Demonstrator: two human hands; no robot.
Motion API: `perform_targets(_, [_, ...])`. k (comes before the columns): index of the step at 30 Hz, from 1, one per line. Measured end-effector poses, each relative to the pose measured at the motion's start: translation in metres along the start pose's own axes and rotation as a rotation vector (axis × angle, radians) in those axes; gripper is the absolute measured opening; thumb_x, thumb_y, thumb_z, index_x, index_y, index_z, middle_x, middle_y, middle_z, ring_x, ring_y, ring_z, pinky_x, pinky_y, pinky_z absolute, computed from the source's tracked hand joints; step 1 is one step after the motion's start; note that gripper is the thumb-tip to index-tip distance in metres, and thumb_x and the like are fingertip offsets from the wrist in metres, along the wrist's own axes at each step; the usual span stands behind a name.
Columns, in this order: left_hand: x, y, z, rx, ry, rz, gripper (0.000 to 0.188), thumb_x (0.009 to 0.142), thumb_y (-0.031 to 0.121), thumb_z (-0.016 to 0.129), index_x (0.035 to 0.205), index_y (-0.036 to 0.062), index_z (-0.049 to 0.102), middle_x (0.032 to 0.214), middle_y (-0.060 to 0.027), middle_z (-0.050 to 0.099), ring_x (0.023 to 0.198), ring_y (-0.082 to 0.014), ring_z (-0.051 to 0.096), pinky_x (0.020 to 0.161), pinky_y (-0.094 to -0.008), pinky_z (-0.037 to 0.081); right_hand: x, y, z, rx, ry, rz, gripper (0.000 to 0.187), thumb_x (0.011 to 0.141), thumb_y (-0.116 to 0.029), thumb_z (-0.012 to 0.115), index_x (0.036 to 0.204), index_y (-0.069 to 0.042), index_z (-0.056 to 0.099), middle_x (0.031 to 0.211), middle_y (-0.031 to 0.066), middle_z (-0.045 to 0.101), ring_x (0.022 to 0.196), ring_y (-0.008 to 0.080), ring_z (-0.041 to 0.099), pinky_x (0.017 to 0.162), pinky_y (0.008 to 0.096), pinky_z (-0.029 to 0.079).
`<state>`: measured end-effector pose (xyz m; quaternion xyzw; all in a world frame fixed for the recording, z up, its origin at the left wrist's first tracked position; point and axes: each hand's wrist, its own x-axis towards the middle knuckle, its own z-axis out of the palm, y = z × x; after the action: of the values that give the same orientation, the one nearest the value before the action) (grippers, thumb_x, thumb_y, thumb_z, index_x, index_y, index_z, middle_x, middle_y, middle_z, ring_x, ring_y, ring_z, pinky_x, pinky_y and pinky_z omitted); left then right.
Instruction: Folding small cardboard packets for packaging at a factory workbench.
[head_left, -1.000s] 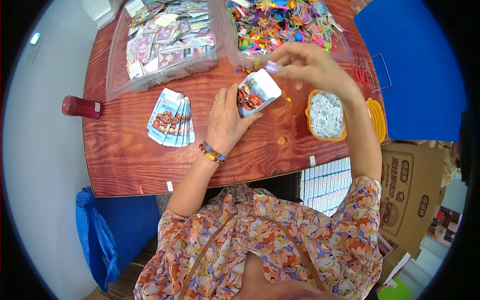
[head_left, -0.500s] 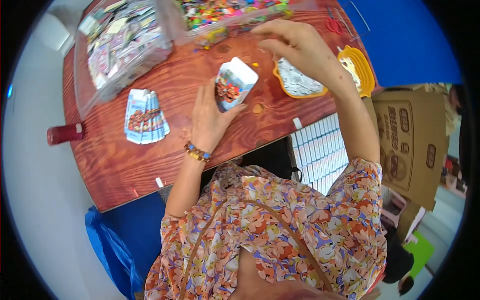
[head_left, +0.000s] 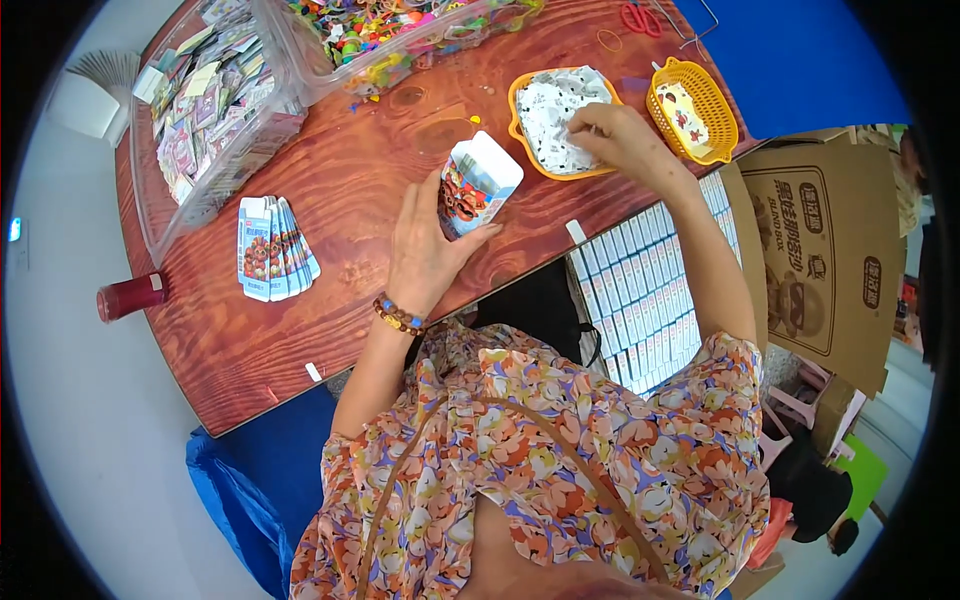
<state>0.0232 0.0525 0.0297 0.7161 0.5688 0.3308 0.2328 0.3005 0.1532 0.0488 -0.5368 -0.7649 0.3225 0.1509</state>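
Since half a second ago, the right hand (head_left: 630,145) has moved back from past the yellow basket (head_left: 514,98) to the white bits (head_left: 555,110) inside it. Its fingers are bent in and its thumb is tucked close. It is not clear if they hold anything, so nobody can tell from here how tight they are.

The left hand (head_left: 420,235) has hold of the box (head_left: 470,195), with fingers behind and the thumb along the low end. The box leans over the table (head_left: 380,170), between the fan of flat boxes (head_left: 275,250) and the yellow basket. Its white flap is up and its top is open. What is inside is too small to tell.

It looks like the step now is picking at the white bits. That seems to call for a small, soft pinch, while the left hand keeps the box still. A second basket (head_left: 722,130) stands just to the right.
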Motion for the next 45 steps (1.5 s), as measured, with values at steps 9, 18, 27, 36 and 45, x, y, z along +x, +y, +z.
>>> perform_targets(9, [0.006, 0.007, 0.001, 0.003, -0.023, 0.032, 0.081, 0.067, 0.03, 0.087, 0.13, -0.003, 0.049, 0.103, -0.0193, 0.056, 0.095, -0.0362, 0.059, 0.081, -0.0435, 0.051, -0.001, 0.01, -0.014, 0.388, -0.003, 0.153, 0.02, 0.095, -0.017, 0.062, 0.1, 0.0, 0.07, 0.065, -0.0001, 0.059, 0.053, 0.0017, 0.049, 0.043, 0.0187, 0.032])
perform_targets(18, [0.007, 0.005, -0.001, 0.028, -0.03, 0.019, 0.081, 0.066, 0.03, 0.088, 0.129, -0.0032, 0.05, 0.106, -0.0188, 0.058, 0.097, -0.0356, 0.06, 0.083, -0.0427, 0.051, 0.005, 0.006, -0.012, 0.547, -0.003, 0.089, 0.018, 0.095, -0.02, 0.063, 0.1, -0.004, 0.071, 0.066, -0.0003, 0.063, 0.055, -0.0005, 0.051, 0.046, 0.0165, 0.033])
perform_targets(27, [0.014, 0.013, 0.004, 0.178, -0.055, 0.033, 0.082, 0.066, 0.026, 0.087, 0.132, -0.0021, 0.047, 0.108, -0.0183, 0.054, 0.099, -0.0367, 0.058, 0.081, -0.0446, 0.051, -0.001, -0.038, 0.003, 0.681, -0.028, -0.123, 0.015, 0.089, -0.015, 0.069, 0.098, -0.003, 0.072, 0.112, 0.0045, 0.068, 0.101, 0.0143, 0.063, 0.092, 0.0285, 0.045])
perform_targets(36, [0.013, 0.008, 0.007, 0.131, -0.066, 0.029, 0.081, 0.065, 0.025, 0.088, 0.13, -0.002, 0.047, 0.107, -0.018, 0.054, 0.099, -0.037, 0.058, 0.081, -0.0449, 0.051, -0.004, -0.04, 0.0, 0.323, 0.176, -0.228, 0.014, 0.09, -0.011, 0.066, 0.096, 0.002, 0.068, 0.114, 0.0073, 0.068, 0.108, 0.0166, 0.061, 0.094, 0.0308, 0.046])
perform_targets(45, [0.015, 0.01, 0.013, 0.118, -0.077, 0.022, 0.08, 0.066, 0.026, 0.088, 0.129, -0.0023, 0.048, 0.105, -0.0183, 0.055, 0.095, -0.0376, 0.059, 0.079, -0.0456, 0.051, -0.027, -0.063, 0.016, -0.36, 0.16, -0.529, 0.018, 0.087, -0.003, 0.06, 0.102, -0.008, 0.07, 0.132, 0.0093, 0.06, 0.133, 0.03, 0.047, 0.11, 0.045, 0.036])
